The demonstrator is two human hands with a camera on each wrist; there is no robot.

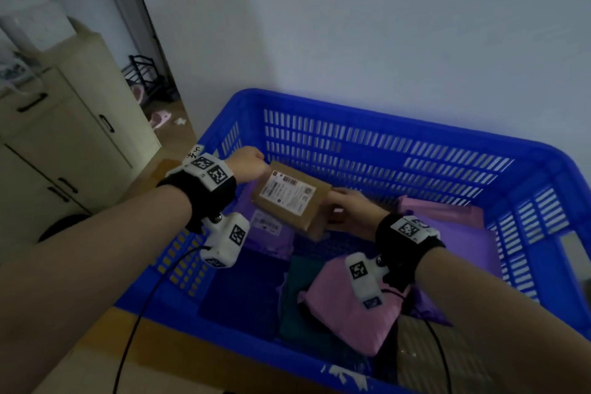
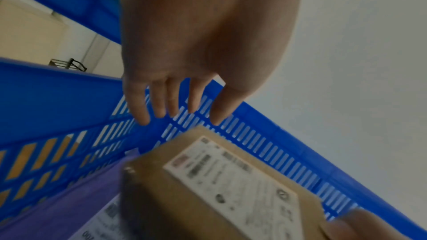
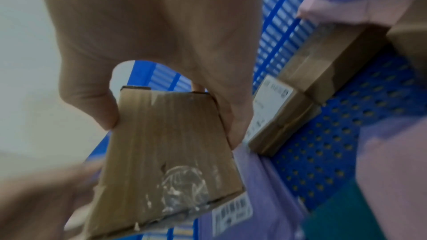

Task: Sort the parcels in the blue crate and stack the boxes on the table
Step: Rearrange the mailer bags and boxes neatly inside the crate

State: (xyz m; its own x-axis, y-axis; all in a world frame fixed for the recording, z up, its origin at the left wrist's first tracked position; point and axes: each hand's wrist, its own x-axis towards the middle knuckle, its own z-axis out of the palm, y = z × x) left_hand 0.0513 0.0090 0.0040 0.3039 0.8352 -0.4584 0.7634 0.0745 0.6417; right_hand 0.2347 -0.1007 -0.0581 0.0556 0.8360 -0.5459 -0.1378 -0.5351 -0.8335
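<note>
Right hand (image 1: 348,205) clamped on labelled cardboard box (image 1: 289,197) above blue crate (image 1: 367,125), left hand (image 2: 184,72) fingers apart beside it, w/ mailer bags (image 1: 351,304) & boxes left inside — early stage, I'd say.

Head view down over blue crate (image 1: 367,112), both wrist views close along fingers (image 2: 159,105), sharing brown box (image 1: 289,198)

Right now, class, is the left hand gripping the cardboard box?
No: the left hand hovers with fingers straight; the right hand grips the box.
</note>
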